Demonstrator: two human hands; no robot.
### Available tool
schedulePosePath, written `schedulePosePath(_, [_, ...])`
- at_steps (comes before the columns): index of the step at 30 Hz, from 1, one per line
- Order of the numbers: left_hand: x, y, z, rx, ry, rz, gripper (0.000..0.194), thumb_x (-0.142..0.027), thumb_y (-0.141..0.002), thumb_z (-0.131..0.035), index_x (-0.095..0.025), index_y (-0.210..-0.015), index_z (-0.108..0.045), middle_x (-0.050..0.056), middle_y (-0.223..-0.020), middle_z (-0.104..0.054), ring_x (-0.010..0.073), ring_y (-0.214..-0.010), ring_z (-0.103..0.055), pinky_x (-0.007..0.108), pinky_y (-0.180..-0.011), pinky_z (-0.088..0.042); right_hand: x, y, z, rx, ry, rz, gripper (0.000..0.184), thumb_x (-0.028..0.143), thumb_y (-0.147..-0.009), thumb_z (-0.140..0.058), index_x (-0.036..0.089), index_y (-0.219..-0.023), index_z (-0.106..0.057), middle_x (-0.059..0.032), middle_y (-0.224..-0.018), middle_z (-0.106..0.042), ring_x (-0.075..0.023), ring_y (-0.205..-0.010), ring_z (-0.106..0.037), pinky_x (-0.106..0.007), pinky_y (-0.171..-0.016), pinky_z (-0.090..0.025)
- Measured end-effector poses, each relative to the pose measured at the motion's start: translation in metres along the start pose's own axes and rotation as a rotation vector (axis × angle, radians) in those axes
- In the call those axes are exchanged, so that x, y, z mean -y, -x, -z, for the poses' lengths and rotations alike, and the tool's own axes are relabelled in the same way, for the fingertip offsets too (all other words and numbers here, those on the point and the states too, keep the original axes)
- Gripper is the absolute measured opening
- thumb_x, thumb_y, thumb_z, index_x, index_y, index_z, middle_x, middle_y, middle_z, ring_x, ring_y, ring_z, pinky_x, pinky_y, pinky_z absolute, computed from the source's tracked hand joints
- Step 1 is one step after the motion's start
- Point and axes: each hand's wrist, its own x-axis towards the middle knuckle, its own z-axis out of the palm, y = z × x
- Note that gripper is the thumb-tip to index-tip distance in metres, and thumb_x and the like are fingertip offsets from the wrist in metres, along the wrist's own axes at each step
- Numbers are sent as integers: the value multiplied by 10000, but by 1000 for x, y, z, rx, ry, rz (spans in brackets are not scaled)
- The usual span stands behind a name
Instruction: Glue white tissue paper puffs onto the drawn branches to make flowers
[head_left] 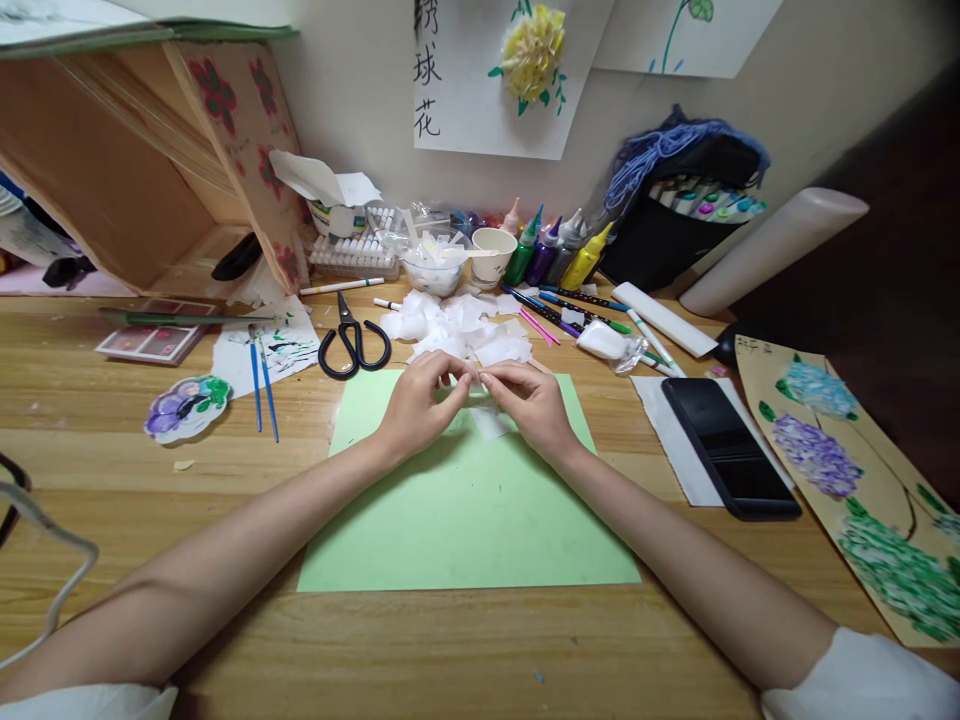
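Here L hand [421,405] & R hand [531,405] pinch wht scrap [478,381]; wall sheet [466,95]: 绣球花.

Your wooden table [465,650] carries a light green sheet [465,520] at its middle, with a heap of white paper scraps [472,325] just beyond the sheet's far edge and black-handled scissors [346,318] lying beside the heap on your left. Farther to your left sit a paint palette [187,408] (smeared with purple and green) and a paint-stained paper [289,345], while a paper cup [493,262] and paint bottles [523,255] stand behind the scraps. On your right, a white paper [667,435] lies partly under a black phone [731,450], near a flower picture [817,455].
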Motion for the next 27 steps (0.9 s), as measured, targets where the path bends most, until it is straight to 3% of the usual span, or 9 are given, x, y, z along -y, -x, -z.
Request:
schedulePosePath(6, [2,0,-2,-103,-1,41,113,-280,-797,-563,-183,-753,-527,6,-735,-594,123,-661,-486,261,-621,-403,0,0,2,104,-111,-124,174,305,-793,-598,190,-832,-723,-36,-890,-714,-186,-858,-637,-304,-769,-481])
schedulePosePath(20, [1,2,-3,-122,-49,36,65,-215,-753,-579,-182,-703,-553,1,-696,-609,119,-624,-473,258,-602,-402,-3,-3,3,101,-160,-212,180,320,-735,-656,206,-848,-738,-36,-904,-732,-207,-892,-652,-325,-806,-497])
schedulePosePath(27, [1,1,-4,-106,-54,24,67,-232,-729,-607,-180,-750,-569,6,-746,-632,121,-645,-495,260,-616,-413,-1,-4,3,57,-184,-240,169,275,-739,-641,190,-848,-738,-15,-764,-726,-181,-827,-653,-303,-772,-503])
